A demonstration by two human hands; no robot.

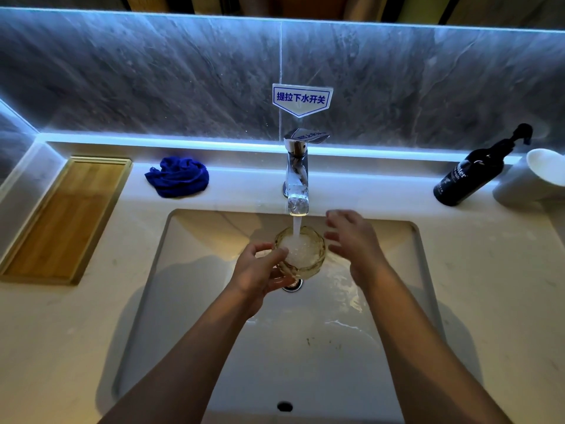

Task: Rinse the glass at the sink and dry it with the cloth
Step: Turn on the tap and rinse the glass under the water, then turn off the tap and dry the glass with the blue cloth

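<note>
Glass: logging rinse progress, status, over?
Left hand gripping glass under running faucet. Right hand open beside it. Cloth untouched on counter. Nothing in the way.

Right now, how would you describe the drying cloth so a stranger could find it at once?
Start at the chrome faucet behind the sink. Look left along the white ledge; the cloth lies crumpled there, between the faucet and a wooden tray. It is the only deep blue, soft thing on the counter.
</note>
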